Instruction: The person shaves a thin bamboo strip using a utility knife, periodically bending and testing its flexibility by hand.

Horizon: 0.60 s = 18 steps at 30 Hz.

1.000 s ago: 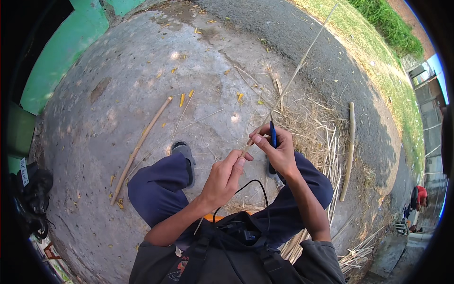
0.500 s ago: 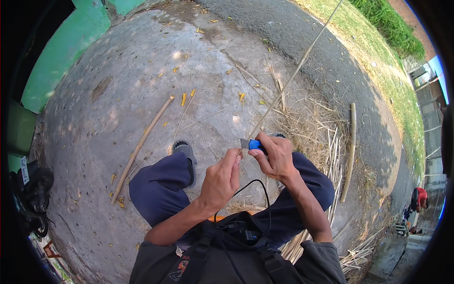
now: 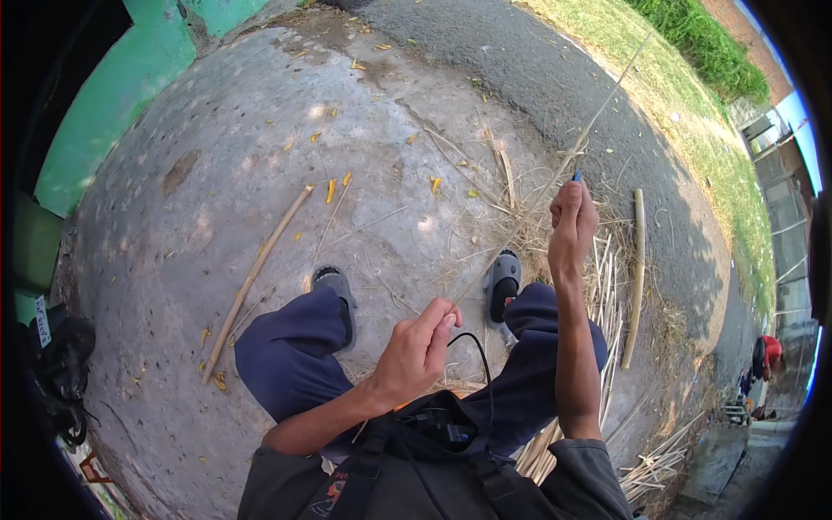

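**Strip drawn along blade, hands well apart**

Left hand (image 3: 422, 351) pinched near end of strip (image 3: 520, 227); right hand (image 3: 572, 227) closed on blue knife (image 3: 577, 175) farther up. Strip ran taut over the knees. Advised: steady tension, shallow blade angle, fingers behind the edge. Cut canes (image 3: 607, 303) lay beside.

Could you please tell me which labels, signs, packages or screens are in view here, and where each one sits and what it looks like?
White tag: at the far left edge, above a black bundle; a small upright strip, white with dark marks.
Patch: on the dark clothing at the bottom, below the left hand; small, red and white.
No packages or screens show.
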Motion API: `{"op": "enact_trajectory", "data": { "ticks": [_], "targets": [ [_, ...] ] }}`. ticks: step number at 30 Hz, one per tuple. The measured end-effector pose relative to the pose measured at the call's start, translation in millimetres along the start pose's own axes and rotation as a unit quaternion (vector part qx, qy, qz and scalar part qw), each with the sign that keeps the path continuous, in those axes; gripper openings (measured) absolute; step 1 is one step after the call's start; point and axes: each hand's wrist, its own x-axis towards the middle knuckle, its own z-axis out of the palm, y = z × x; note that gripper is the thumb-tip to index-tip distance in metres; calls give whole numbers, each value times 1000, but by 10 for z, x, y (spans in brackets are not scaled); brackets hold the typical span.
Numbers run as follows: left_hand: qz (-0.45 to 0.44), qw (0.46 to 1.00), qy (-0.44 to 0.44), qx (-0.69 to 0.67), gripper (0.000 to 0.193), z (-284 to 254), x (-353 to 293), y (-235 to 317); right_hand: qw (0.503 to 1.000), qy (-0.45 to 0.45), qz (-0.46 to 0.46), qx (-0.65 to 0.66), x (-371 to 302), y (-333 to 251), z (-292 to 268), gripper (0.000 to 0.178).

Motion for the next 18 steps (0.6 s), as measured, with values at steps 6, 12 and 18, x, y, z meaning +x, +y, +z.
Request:
{"op": "enact_trajectory", "data": {
  "ticks": [6,12,18],
  "targets": [
    [-95,990,-39,-92,22,-84,95,-66,946,-246,-177,-117,-502,-402,46,36],
    [-87,990,-30,-110,24,-130,104,-58,930,-294,-183,-125,-621,-395,210,37],
    [-52,997,-31,-50,22,-74,49,-2,970,-158,-139,-123,-228,-295,133,40]
  ]
}}
